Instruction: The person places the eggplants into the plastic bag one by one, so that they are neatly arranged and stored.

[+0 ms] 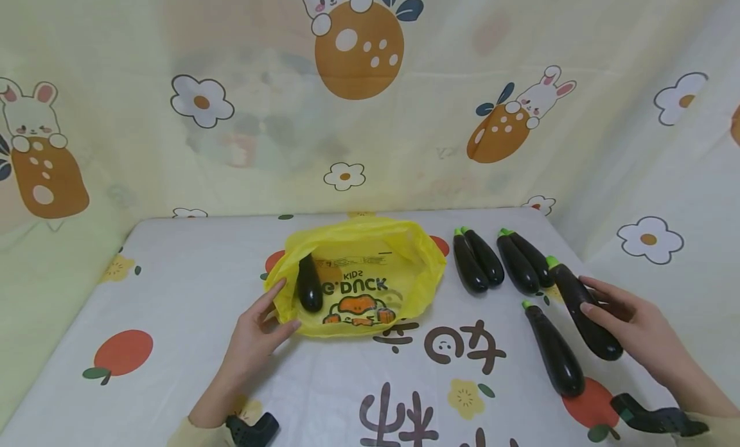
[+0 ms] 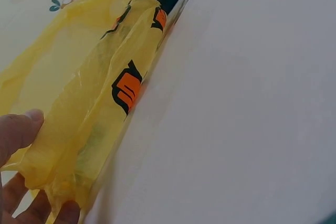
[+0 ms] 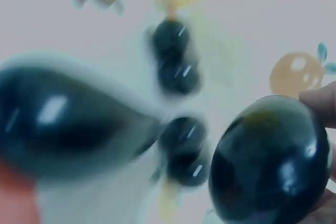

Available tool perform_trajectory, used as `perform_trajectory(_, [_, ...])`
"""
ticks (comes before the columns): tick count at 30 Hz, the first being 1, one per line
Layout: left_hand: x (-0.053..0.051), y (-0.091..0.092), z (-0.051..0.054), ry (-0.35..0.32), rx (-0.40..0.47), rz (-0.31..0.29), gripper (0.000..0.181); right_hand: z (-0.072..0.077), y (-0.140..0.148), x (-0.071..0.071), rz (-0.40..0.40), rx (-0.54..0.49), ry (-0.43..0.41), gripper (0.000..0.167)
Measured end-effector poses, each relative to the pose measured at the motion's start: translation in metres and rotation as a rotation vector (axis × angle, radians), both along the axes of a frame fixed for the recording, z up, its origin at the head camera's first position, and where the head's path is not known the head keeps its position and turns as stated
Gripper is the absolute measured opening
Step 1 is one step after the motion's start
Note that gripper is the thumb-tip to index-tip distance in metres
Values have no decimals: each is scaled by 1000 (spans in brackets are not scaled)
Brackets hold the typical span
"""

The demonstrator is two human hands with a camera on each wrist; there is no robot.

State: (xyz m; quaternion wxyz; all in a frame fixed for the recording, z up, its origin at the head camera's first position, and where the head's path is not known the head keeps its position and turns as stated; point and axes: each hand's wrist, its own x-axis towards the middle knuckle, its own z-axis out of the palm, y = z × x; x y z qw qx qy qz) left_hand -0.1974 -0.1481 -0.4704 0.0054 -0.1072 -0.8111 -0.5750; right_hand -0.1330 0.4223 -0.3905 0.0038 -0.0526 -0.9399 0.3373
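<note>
Backdrop [image 1: 272, 42]: pale cloth printed with rabbits and white flowers, hanging behind the far edge of my table [image 1: 191, 293].
Table: white cover with red fruit, yellow flowers and brown lettering.
Bag [image 1: 419, 254]: thin, yellow, lying near the middle of the table's far edge, its mouth spread open toward me.
Right hand [image 1: 636, 318]: I grip an eggplant [image 1: 586, 312] by the table's right edge, thumb on one side, fingers on the other.
Left hand [image 1: 263, 325]: I pinch the bag's left rim between thumb and fingers.
Gripped eggplant: green cap toward the far edge, body slanting to the near right corner; I cannot tell whether it touches the table.
Loose eggplant [image 1: 555, 350]: on the table, just left of the gripped one.
Paired eggplants: toward the far right corner, left pair [image 1: 469, 267] beside the bag, right pair [image 1: 517, 267] nearer my grip.
Bagged eggplant [image 1: 309, 285]: inside the bag, at its left side.
Wrist straps [image 1: 254, 429]: black, one at each of my cuffs.
</note>
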Motion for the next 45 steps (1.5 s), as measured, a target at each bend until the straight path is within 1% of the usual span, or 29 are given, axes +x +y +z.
perform_trajectory(3, [0, -2, 0, 13, -4, -3, 78, 14, -20, -8, 47, -45, 33, 60])
perform_trajectory(6, [-1, -2, 1, 10, -5, 0, 78, 27, -44, -17, 106, -85, 29, 58])
perform_trajectory(9, [-1, 0, 0, 0, -4, 1, 78, 37, -73, -26, 183, -110, 38, 56])
perform_trajectory(12, [-1, 1, 0, -7, -3, 4, 78, 43, -106, -36, 278, -136, 45, 55])
perform_trajectory(15, [-2, 0, 0, -19, -9, 11, 78, 46, -141, -46, 382, -187, 26, 53])
perform_trajectory(17, [-2, 0, 0, -31, -12, 14, 78, 45, -163, -53, 444, -218, -2, 52])
perform_trajectory(18, [-2, -1, 0, -37, -14, 16, 78, 43, -173, -57, 468, -233, -20, 52])
perform_trajectory(21, [-2, -1, 1, -41, -9, 16, 78, 34, -202, -73, 515, -227, -64, 52])
perform_trajectory(24, [-2, -1, 2, -38, -6, 18, 78, 22, -230, -90, 501, -199, -104, 51])
perform_trajectory(27, [-2, -1, 1, -34, -8, 18, 78, 10, -259, -106, 465, -155, -108, 51])
perform_trajectory(30, [-2, -1, 0, -37, -5, 22, 78, 2, -289, -121, 426, -105, -117, 52])
perform_trajectory(34, [-3, -1, -1, -42, 8, 21, 78, -8, -323, -139, 411, -24, -104, 53])
perform_trajectory(37, [-2, -1, -2, -37, 11, 20, 78, -14, -341, -149, 429, 44, -82, 53])
perform_trajectory(40, [-2, -1, -2, -27, 12, 17, 78, -18, -354, -156, 437, 98, -84, 53])
perform_trajectory(45, [-3, -2, -2, -25, 12, 14, 78, -23, -368, -162, 411, 112, -82, 52])
